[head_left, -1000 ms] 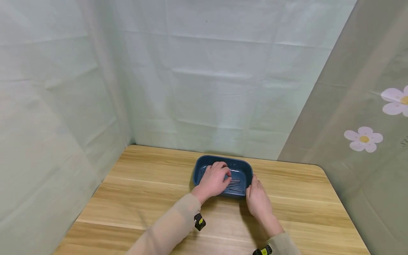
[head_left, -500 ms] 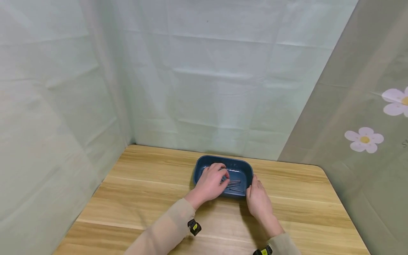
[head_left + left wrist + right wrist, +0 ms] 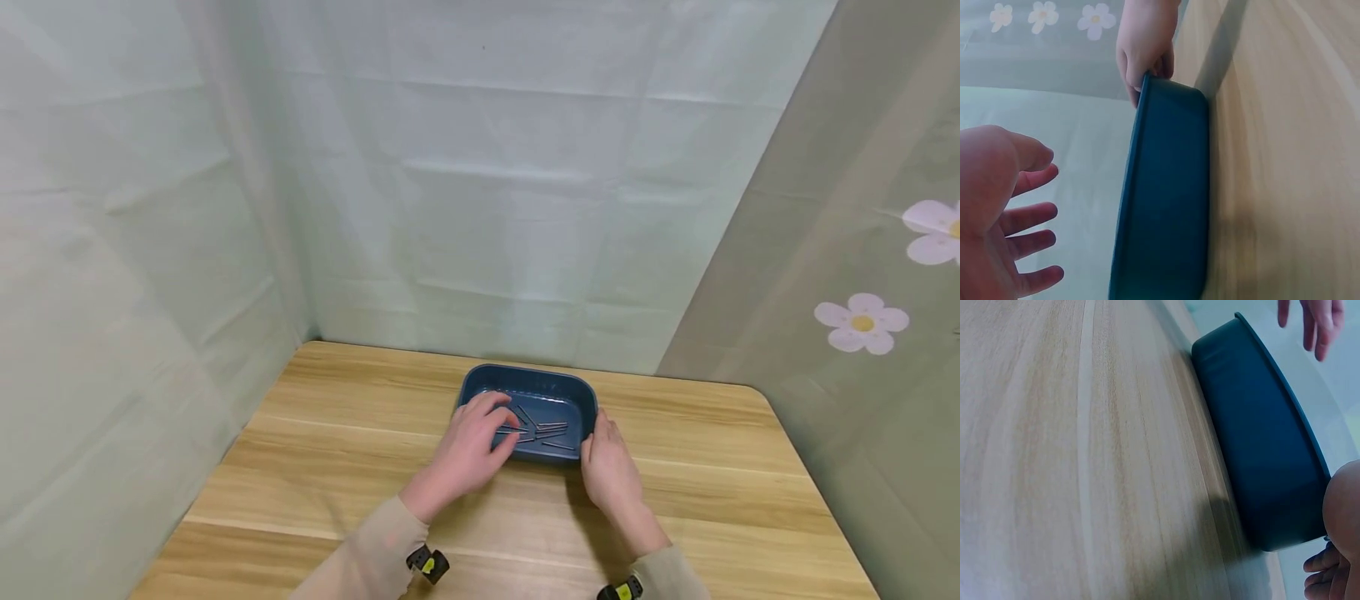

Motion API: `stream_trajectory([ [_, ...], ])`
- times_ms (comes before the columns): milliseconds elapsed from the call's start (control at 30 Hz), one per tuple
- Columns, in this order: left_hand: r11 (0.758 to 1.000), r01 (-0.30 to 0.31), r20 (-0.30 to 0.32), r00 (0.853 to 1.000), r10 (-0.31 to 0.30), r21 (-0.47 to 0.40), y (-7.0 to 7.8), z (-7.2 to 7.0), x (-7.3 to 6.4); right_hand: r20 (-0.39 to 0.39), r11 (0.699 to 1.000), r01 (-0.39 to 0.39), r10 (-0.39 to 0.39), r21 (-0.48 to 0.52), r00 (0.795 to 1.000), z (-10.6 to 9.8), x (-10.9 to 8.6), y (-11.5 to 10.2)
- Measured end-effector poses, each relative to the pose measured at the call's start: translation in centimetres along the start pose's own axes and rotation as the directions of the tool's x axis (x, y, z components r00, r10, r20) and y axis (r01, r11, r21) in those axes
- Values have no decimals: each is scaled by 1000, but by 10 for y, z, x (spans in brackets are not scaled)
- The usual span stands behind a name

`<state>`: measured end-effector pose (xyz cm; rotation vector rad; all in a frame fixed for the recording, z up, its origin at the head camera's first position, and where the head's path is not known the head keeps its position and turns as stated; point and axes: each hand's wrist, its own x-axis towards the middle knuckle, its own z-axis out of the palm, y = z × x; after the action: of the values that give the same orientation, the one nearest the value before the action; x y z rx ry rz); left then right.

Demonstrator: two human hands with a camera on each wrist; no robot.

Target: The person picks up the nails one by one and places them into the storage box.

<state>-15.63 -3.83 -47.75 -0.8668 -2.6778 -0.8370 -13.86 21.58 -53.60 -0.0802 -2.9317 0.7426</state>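
A dark blue plastic box (image 3: 534, 377) with rounded corners stands on the wooden table near its far edge. On its bottom lie several thin, dark, nail-like metal pieces (image 3: 553, 426), spread in different directions. Over the box's left part hovers my left hand (image 3: 468, 440), its fingers loosely bent and apart. The left wrist view shows nothing between the thumb and fingers of that left hand (image 3: 997, 206). My right hand (image 3: 611, 471) holds the box's right end, with the thumb at the near corner and the fingers along the end wall, partly hidden.
Pale cloth (image 3: 480, 233) hangs behind the table and on both sides, with printed flowers (image 3: 862, 323) on the right. Wooden tabletop (image 3: 360, 400) extends left, right and in front of the box. A small wrist camera (image 3: 428, 564) sits on my left sleeve.
My left hand has drawn back left and toward me, its fingers spreading apart. More metal pieces show in the middle of the box. The right hand and the box have stayed put.
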Motion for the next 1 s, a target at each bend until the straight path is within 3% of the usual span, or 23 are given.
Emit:
stream_trajectory([
  [300, 999, -8, -25, 1000, 7, -39, -9, -9, -21, 6, 1000, -4, 4, -4, 1000, 0, 0, -1],
  [700, 998, 7, -11, 1000, -8, -64, -37, -21, -68, 6, 1000, 21, -21, 7, 1000, 0, 0, -3],
  [1000, 1000, -21, 96, 995, 19, 18, -66, -25, -102, -2, 1000, 2, -2, 7, 1000, 5, -5, 4],
])
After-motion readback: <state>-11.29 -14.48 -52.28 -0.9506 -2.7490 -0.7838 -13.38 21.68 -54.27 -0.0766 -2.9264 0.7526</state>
